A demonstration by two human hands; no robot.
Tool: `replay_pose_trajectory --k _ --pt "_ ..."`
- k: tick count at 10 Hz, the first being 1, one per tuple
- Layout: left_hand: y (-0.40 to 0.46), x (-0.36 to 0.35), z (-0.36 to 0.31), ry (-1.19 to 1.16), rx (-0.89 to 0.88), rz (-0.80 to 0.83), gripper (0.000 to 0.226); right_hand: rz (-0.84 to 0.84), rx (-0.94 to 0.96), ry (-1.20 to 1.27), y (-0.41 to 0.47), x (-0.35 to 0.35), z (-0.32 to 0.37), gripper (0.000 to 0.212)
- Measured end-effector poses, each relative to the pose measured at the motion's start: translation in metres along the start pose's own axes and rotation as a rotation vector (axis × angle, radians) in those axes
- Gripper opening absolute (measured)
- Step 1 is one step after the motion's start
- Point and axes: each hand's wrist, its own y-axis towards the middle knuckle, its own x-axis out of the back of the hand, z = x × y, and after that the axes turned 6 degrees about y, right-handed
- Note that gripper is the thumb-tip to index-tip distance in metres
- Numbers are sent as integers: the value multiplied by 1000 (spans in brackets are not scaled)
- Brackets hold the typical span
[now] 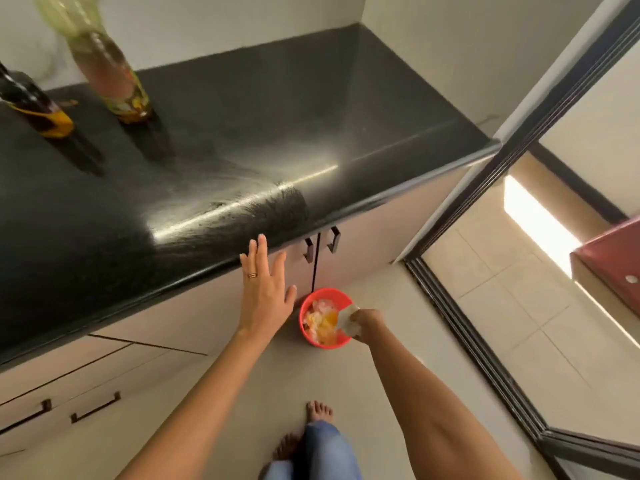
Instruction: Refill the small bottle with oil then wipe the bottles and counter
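Two bottles stand at the far left of the black counter (242, 140): a small dark bottle (33, 105) with a yellow label and a taller clear oil bottle (107, 67). Wipe streaks shine on the counter near its front edge. My left hand (265, 292) is open with fingers spread, just below the counter's front edge. My right hand (363, 323) is lower, over a red bin (306, 327) on the floor, and is closed on a crumpled white tissue (348, 318) at the bin's rim. Scraps lie inside the bin.
Cabinet doors with dark handles (333, 239) run under the counter. A sliding door track (467, 341) with a dark frame crosses the tiled floor on the right. My bare feet (318, 412) stand on the floor below the bin.
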Motion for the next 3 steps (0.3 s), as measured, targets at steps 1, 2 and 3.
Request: replay_pose_trajectory --k 1,2,3 --pt "4 -23 2 99 -2 -100 66 66 -30 130 44 -11 -16 28" --pt "4 -34 8 123 -13 -218 58 121 128 183 93 -11 -39 24" --pt "7 -43 8 96 22 -306 52 341 321 388 142 2 -69 41"
